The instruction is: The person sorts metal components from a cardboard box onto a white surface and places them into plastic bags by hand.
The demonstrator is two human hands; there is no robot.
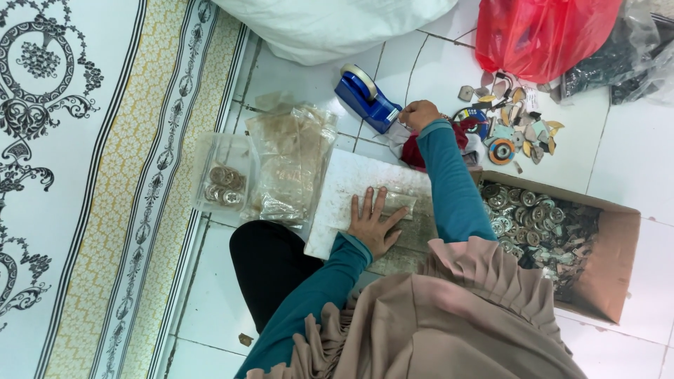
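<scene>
My left hand (375,221) lies flat, fingers spread, on a small clear plastic packet (393,201) that rests on a white board (344,186). My right hand (419,112) is stretched forward with its fingers curled at the near end of a blue tape dispenser (365,98) with a roll of clear tape. What the curled fingers hold is hidden. Both arms wear teal sleeves.
A pile of clear plastic packets (291,161) and a clear tub with round metal pieces (223,184) sit left of the board. At the right are a cardboard box of metal pieces (618,260), scattered scraps (516,119), a red bag (540,31) and a white sack (330,24). A patterned mat (84,175) covers the left.
</scene>
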